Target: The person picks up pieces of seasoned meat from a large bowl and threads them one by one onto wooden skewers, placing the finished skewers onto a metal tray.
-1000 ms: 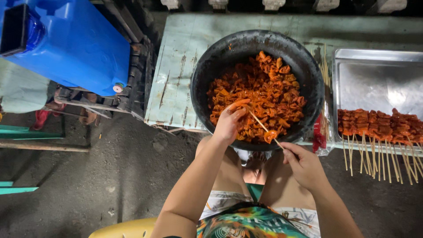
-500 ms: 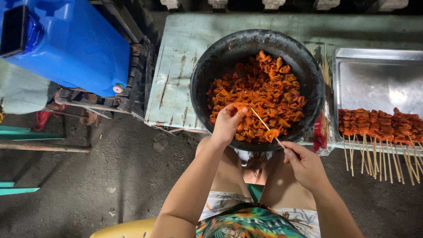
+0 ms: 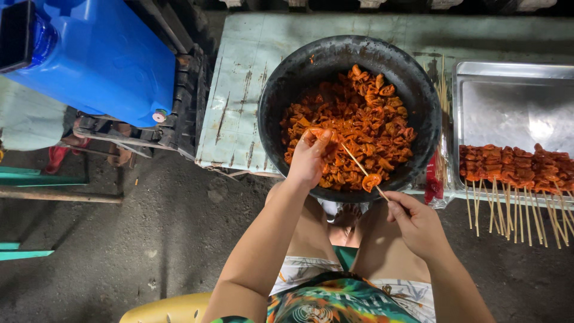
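Resting on the worn pale-green desk [image 3: 239,107], a round black basin [image 3: 418,96] holds glossy orange-red meat pieces [image 3: 359,119]. Left hand [image 3: 308,158], pinched shut on one piece, has shifted slightly toward the thin bamboo skewer [image 3: 359,167], gripped closed by right hand [image 3: 418,224], one piece [image 3: 371,180] already threaded.

Glossy metal tray [image 3: 508,96], worn painted wooden table [image 3: 245,101], thin wooden skewer [image 3: 359,167]
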